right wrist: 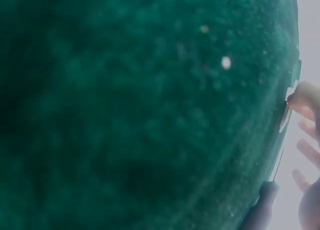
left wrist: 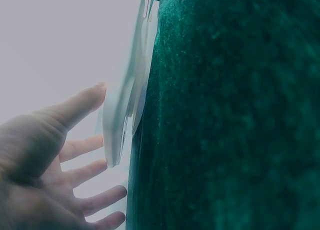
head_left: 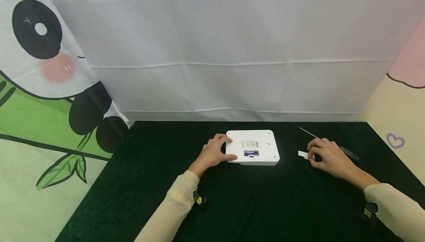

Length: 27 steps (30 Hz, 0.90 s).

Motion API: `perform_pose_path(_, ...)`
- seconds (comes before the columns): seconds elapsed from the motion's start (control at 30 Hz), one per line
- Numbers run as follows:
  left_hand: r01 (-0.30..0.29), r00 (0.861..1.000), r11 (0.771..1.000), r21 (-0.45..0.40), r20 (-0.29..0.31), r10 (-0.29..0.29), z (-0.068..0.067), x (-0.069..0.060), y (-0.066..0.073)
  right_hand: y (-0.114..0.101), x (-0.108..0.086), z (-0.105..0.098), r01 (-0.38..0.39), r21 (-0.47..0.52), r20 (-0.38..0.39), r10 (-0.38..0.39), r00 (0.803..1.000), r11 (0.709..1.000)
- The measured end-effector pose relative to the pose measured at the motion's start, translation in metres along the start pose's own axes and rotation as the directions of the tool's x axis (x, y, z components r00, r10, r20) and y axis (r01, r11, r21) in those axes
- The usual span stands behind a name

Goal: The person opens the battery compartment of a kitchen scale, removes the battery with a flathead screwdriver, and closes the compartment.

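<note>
We see the left hand (head_left: 214, 152) spread around the left end of a white box (head_left: 269, 147), which lies on a dark green cloth (head_left: 265, 205) with its labelled side up. The thumb presses near the front corner and the forefinger reaches the back one, so the end is gripped between them. The right hand (head_left: 328, 159), well apart from the box, pinches a small white piece (head_left: 302, 154) between thumb and fingertips, just above or on the cloth; we cannot tell which.

In the box's upper face a slot shows blue-and-silver batteries (head_left: 251, 153); their number is hard to make out, and the print on the label (head_left: 250, 144) is too small for us to read. A screwdriver (head_left: 349, 153) lies behind the right hand, which hides the middle of it.

From the left wrist we get the side of the box, with the two outer fingers stretched out clear of it; its top melts into the glare, and the batteries are out of sight. From the right wrist we see the screwdriver's shaft meeting its handle, the handle cut off at the bottom edge, and the other fingers loosely parted, with most of the hand beyond the frame.
</note>
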State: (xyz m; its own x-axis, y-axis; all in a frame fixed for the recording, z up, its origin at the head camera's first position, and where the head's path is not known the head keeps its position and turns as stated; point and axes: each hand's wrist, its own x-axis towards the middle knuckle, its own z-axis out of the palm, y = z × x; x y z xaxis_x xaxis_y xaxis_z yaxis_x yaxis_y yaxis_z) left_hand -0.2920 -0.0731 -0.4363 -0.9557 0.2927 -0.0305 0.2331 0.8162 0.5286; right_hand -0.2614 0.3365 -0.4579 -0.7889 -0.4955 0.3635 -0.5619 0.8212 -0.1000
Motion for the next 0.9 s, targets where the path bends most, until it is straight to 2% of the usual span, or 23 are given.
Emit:
perform_pose_path(0.13, 0.000, 1.000, 1.000, 0.001, -0.002, 0.001, 0.000, -0.001, 0.000, 0.005, -0.002, -0.013, -0.090, -0.021, -0.015, 0.089, 0.996, 0.996)
perform_pose_path(0.23, 0.001, 1.000, 1.000, 0.001, -0.004, -0.001, 0.000, -0.001, 0.000, 0.013, -0.003, -0.027, -0.191, -0.056, -0.011, 0.190, 0.982, 0.980)
perform_pose_path(0.33, -0.001, 1.000, 1.000, -0.004, -0.001, 0.001, 0.000, -0.001, 0.000, 0.023, -0.005, -0.038, -0.286, -0.086, 0.036, 0.289, 0.956, 0.954)
perform_pose_path(0.47, 0.001, 1.000, 1.000, -0.010, 0.002, -0.001, 0.000, -0.001, 0.000, 0.033, -0.010, -0.047, -0.377, -0.104, 0.137, 0.389, 0.911, 0.920)
perform_pose_path(0.57, 0.004, 1.000, 1.000, -0.005, 0.003, -0.004, 0.000, -0.001, 0.000, 0.037, -0.015, -0.049, -0.409, -0.101, 0.190, 0.421, 0.887, 0.907)
perform_pose_path(0.67, 0.005, 1.000, 1.000, -0.006, 0.005, -0.005, 0.000, -0.002, 0.000, 0.038, -0.018, -0.045, -0.423, -0.100, 0.209, 0.435, 0.876, 0.900)
perform_pose_path(0.77, 0.006, 1.000, 1.000, -0.005, 0.004, -0.006, 0.000, -0.001, 0.000, 0.038, -0.020, -0.041, -0.429, -0.096, 0.209, 0.440, 0.873, 0.898)
perform_pose_path(0.9, 0.002, 1.000, 1.000, -0.004, 0.000, -0.002, 0.000, -0.001, 0.000, 0.038, -0.022, -0.037, -0.430, -0.077, 0.186, 0.437, 0.880, 0.899)
